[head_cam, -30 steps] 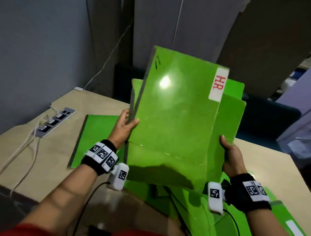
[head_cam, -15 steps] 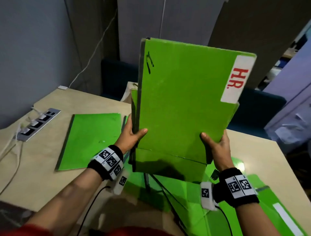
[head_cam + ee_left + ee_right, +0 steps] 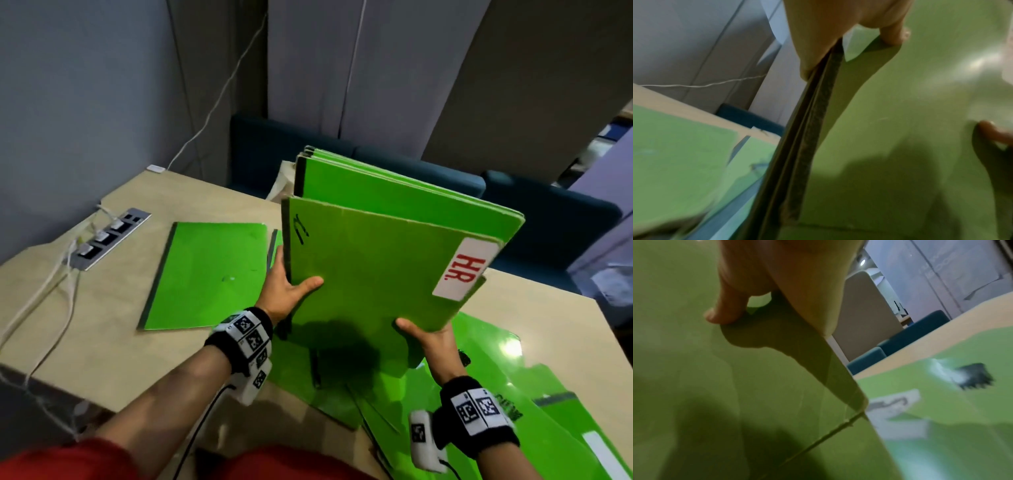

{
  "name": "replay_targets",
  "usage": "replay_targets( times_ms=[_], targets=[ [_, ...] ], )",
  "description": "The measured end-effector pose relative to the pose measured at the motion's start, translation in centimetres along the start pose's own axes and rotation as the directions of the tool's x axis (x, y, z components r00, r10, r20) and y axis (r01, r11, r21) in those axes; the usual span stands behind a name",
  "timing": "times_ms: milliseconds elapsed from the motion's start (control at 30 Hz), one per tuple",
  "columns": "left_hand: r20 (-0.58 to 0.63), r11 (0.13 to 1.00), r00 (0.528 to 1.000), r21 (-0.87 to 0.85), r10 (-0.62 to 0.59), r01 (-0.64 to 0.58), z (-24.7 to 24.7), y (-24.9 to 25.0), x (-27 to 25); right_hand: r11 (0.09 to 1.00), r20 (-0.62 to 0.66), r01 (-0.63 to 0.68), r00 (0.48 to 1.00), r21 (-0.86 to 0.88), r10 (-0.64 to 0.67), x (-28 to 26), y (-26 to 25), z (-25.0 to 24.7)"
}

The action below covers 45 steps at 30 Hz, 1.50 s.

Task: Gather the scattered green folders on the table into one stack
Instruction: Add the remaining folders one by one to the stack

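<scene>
A flat, glossy green folder (image 3: 205, 274) lies on the beige table (image 3: 102, 308) at nine o'clock. The left hand (image 3: 284, 291) and right hand (image 3: 428, 342) each clamp a side of the tilted stiff stack (image 3: 376, 274), grips holding it above scattered folders (image 3: 513, 394).

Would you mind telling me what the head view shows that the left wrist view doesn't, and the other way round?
Only the head view shows the HR label, the power strip on the table and the right hand holding the bundle's lower edge. Only the left wrist view shows the dark stacked spines up close. Both show the left hand gripping the held folders and the single folder lying flat.
</scene>
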<state>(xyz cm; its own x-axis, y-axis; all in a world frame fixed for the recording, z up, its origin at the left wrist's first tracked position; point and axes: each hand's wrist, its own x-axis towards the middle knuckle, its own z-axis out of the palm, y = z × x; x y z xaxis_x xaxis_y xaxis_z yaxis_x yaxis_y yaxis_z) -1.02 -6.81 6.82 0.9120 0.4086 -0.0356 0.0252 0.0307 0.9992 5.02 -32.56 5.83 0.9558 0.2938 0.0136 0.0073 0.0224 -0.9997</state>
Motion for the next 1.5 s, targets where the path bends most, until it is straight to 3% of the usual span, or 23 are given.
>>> replay_targets(
  times_ms=[67, 167, 367, 567, 767, 900, 1000, 1100, 1200, 1333, 1400, 1500],
  targets=[
    [0.050, 0.999, 0.998, -0.016, -0.048, 0.049, -0.3, -0.2, -0.6, 0.999, 0.018, -0.045, 0.999, 0.004, 0.045, -0.1, 0.3, 0.0],
    [0.080, 1.000, 0.997, -0.015, -0.005, 0.006, -0.3, 1.7, -0.6, 0.999, 0.026, -0.047, 0.999, 0.012, 0.047, 0.3, -0.9, -0.3],
    [0.018, 0.981, 0.983, -0.069, 0.184, -0.182, -0.2, 4.9, 0.1, 0.999, -0.062, 0.009, 0.998, 0.039, -0.007, 1.4, -3.1, -0.8],
    [-0.065, 0.978, 0.976, 0.026, 0.207, -0.206, 0.6, 2.4, 0.7, 0.997, -0.116, -0.065, 0.991, -0.034, 0.061, 0.4, -1.4, 0.5],
    [-0.099, 0.924, 0.919, 0.026, 0.382, -0.381, 0.4, 4.3, 2.6, 0.995, -0.156, -0.017, 0.987, 0.095, 0.032, 2.5, -4.8, 0.6],
    [-0.020, 0.960, 0.962, 0.084, 0.271, -0.269, 0.6, 1.5, 2.4, 0.994, -0.113, -0.111, 0.988, -0.002, 0.110, 1.6, -2.3, 0.6],
    [-0.008, 0.974, 0.980, 0.111, 0.199, -0.197, 0.5, -0.9, 2.4, 0.985, -0.136, -0.170, 0.976, 0.029, 0.172, 0.9, -0.9, 1.3],
    [0.022, 0.986, 0.988, 0.074, 0.151, -0.152, 0.1, -0.8, 3.2, 0.989, -0.193, -0.113, 0.973, 0.092, 0.129, 1.8, -2.4, 1.8],
    [0.085, 0.986, 0.987, 0.080, 0.137, -0.144, -0.4, -0.7, 3.0, 0.979, -0.157, -0.052, 0.984, 0.197, 0.084, 2.8, -5.0, 1.4],
    [0.041, 0.981, 0.980, 0.011, 0.193, -0.194, 1.0, 0.2, 2.9, 0.964, -0.171, 0.035, 0.985, 0.263, 0.010, 3.6, -6.9, 0.6],
    [0.009, 0.973, 0.973, 0.000, 0.232, -0.232, 1.8, 0.9, 3.2, 0.983, -0.188, 0.029, 0.982, 0.182, 0.006, 4.1, -7.1, -0.1],
    [-0.029, 0.977, 0.977, 0.045, 0.210, -0.209, 1.3, 0.8, 4.2, 0.989, -0.218, -0.089, 0.974, -0.115, 0.063, 4.8, -6.0, -2.9]
  ],
)
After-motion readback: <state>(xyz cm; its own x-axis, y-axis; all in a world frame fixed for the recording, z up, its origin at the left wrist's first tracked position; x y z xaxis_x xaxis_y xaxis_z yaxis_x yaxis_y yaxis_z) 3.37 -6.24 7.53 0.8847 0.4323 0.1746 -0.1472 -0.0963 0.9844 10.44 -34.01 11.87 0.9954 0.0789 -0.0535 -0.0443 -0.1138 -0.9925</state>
